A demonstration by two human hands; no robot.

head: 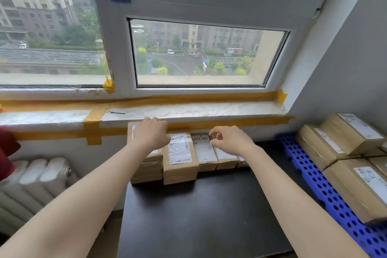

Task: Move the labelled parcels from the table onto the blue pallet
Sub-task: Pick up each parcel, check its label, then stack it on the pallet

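Several brown cardboard parcels with white labels stand in a row at the far edge of the black table, against the wall under the window sill. My left hand lies on top of the tallest stack of parcels at the left end, fingers bent over its far edge. Beside it is a labelled parcel, then a thinner parcel. My right hand hovers over the thin parcels on the right, fingers loosely curled, holding nothing. The blue pallet on the right carries several parcels.
A white radiator stands low at the left of the table. The window sill, covered in plastic and yellow tape, runs just above the parcels. A grey wall rises behind the pallet. A dark red object shows at the left edge.
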